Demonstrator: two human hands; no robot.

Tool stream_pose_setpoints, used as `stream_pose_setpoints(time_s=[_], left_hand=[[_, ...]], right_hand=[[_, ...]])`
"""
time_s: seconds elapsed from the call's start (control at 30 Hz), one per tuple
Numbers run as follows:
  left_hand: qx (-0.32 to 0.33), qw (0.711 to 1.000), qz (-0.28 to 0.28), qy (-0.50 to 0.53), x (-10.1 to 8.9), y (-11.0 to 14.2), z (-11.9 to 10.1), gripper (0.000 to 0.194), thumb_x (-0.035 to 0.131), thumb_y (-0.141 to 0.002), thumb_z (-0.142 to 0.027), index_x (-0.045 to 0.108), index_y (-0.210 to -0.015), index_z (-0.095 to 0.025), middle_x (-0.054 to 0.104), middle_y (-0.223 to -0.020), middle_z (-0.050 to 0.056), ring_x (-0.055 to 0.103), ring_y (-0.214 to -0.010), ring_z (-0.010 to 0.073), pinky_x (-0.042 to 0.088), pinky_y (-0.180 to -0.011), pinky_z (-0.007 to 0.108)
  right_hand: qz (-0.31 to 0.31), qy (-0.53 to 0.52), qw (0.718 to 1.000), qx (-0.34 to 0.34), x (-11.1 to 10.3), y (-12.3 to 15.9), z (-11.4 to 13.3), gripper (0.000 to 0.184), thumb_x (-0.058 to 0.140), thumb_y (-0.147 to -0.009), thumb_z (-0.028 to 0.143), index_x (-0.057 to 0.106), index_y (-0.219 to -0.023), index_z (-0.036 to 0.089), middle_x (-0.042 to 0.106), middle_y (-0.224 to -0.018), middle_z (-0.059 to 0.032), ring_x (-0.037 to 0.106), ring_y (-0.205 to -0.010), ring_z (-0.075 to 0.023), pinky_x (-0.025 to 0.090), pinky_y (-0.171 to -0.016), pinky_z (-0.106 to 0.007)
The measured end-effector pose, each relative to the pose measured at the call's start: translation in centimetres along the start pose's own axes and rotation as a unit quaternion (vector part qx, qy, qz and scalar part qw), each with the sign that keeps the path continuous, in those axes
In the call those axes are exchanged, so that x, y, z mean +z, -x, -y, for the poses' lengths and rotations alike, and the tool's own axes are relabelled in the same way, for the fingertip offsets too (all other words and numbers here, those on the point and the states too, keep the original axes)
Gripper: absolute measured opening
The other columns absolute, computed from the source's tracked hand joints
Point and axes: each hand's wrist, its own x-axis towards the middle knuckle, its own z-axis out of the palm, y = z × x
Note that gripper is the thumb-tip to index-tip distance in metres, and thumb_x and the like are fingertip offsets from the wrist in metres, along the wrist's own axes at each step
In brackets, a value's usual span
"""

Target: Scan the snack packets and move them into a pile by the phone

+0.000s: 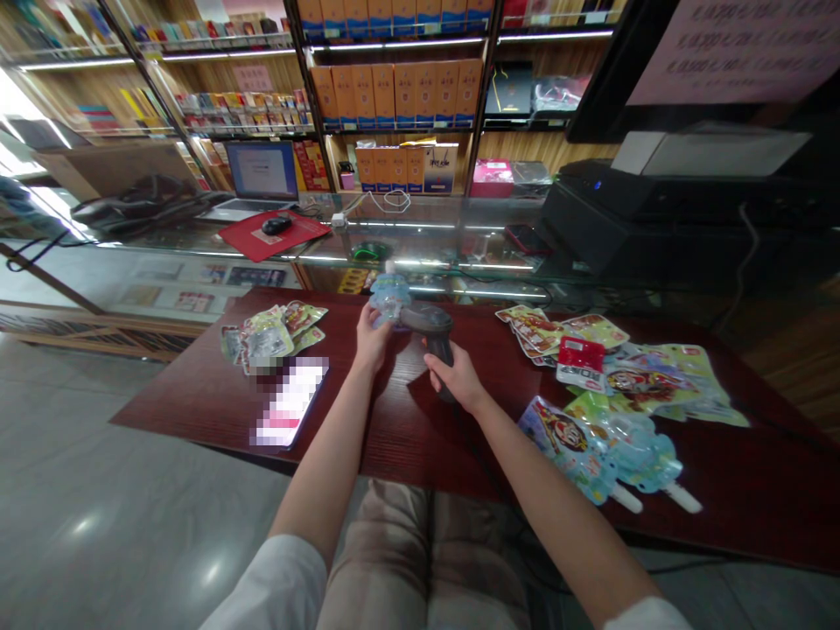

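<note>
My left hand is closed on the lower part of a blue translucent drink pouch with a white spout cap at its top. Wrapped round the handle of a dark barcode scanner, my right hand keeps the scanner's head close beside the pouch. On the right of the table lie two more blue pouches with white caps. Above them are green snack packets and a small red packet. A pile of small snack packets lies to the left, and below it a phone with a lit, blurred screen.
The dark red wooden table abuts a glass display counter. On the counter stand a laptop, a mouse on a red mat, another phone and a black printer. Stocked shelves rise behind.
</note>
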Motion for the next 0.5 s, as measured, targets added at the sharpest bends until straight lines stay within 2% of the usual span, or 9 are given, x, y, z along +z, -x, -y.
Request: stream_pose_setpoints(time_s=[0.33, 0.5], left_hand=[[-0.018, 1.000, -0.022, 0.003, 0.0, 0.4, -0.6, 0.055, 0.071, -0.059, -0.024, 0.052, -0.110, -0.019, 0.063, -0.104, 0.006, 0.063, -0.084, 0.0140, 0.050, -0.071, 0.023], [-0.019, 0.997, -0.063, -0.029, -0.6, 0.7, -1.6, 0.052, 0.068, -0.059, -0.026, 0.053, -0.108, -0.019, 0.062, -0.098, 0.005, 0.063, -0.081, 0.0140, 0.050, -0.069, 0.024]], right_hand=[[-0.015, -0.029, 0.999, -0.019, 0.1, -1.4, -0.7, 0.038, 0.062, -0.074, 0.040, 0.052, -0.101, 0.015, 0.047, -0.047, 0.0103, 0.042, -0.031, -0.0075, 0.033, -0.035, -0.020], [-0.021, -0.023, 0.999, -0.024, 0.4, -2.1, -1.4, 0.036, 0.062, -0.073, 0.040, 0.050, -0.097, 0.016, 0.047, -0.050, 0.0105, 0.042, -0.030, -0.0072, 0.031, -0.033, -0.019]])
